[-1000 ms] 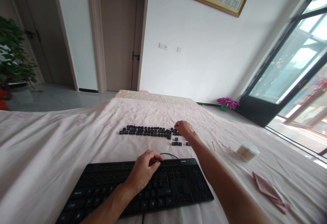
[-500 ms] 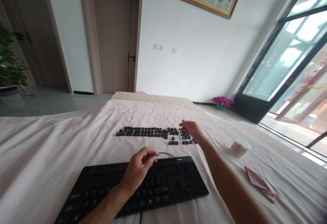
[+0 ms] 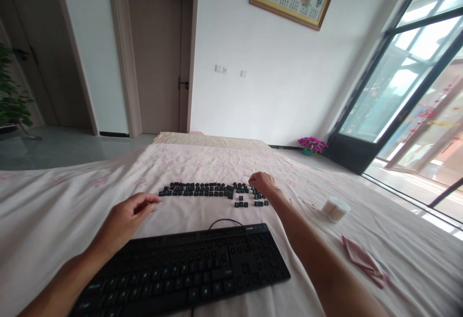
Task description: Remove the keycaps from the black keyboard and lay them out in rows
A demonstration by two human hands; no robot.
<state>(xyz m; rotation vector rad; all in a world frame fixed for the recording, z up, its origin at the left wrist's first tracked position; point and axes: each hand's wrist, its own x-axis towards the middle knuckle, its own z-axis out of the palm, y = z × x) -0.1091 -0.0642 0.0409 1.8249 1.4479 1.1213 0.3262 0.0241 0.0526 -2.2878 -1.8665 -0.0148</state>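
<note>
A black keyboard (image 3: pixel 173 264) lies on the bedsheet in front of me. Lettered caps fill its lower rows, while its number pad shows bare sockets. Beyond it, loose black keycaps (image 3: pixel 202 190) are set out in rows. My left hand (image 3: pixel 132 213) hovers past the keyboard's upper left, beside the left end of those rows; its fingers are pressed together, and I cannot make out anything in them. My right hand (image 3: pixel 263 182) is over the right end of the keycaps with fingers curled in, hiding some caps. Whatever it holds, if anything, is hidden.
On the right stand a clear round tub of cotton swabs (image 3: pixel 336 209) and a folded pink cloth (image 3: pixel 363 261). The keyboard's cable (image 3: pixel 226 219) loops behind it. The pale floral sheet (image 3: pixel 108 201) is wrinkled. Potted flowers (image 3: pixel 311 145) sit on the floor by the glass door.
My left hand has moved left and away from the keyboard to the left end of the keycap rows. My right hand stays over the right end, its fingers now more curled.
</note>
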